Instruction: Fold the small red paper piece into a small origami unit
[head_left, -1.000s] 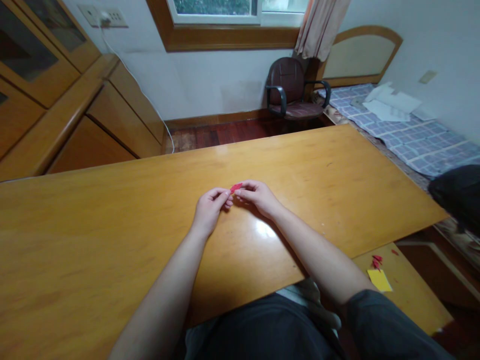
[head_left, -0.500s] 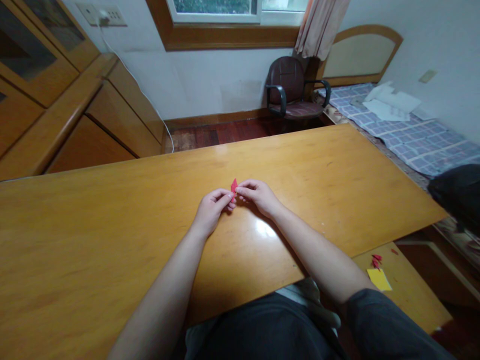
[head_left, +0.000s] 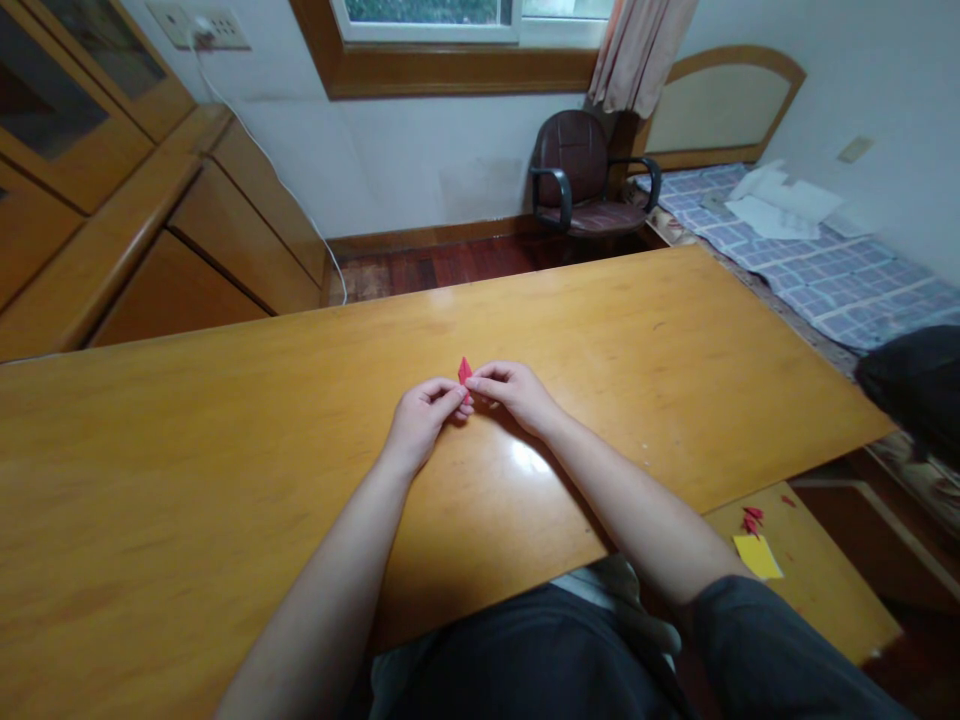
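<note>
A small piece of folded red paper (head_left: 464, 369) with a pointed top is held up between both hands over the wooden table (head_left: 225, 480). My left hand (head_left: 426, 418) pinches its lower part between thumb and fingers. From the other side, my right hand (head_left: 517, 393) is closed on its right edge, thumb against the paper. The fingers cover the bottom of the paper, so its full shape is hidden.
On a lower wooden surface (head_left: 832, 590) at the right lie small red folded pieces (head_left: 752, 518) and a yellow paper square (head_left: 757, 557). Beyond the table stand a brown armchair (head_left: 574, 170) and a bed (head_left: 810, 270). A cabinet (head_left: 247, 220) is at the left.
The red paper has turned slightly and shifted a little left, showing a broader face. My right fingertips have moved left with it. My left hand stays almost still.
</note>
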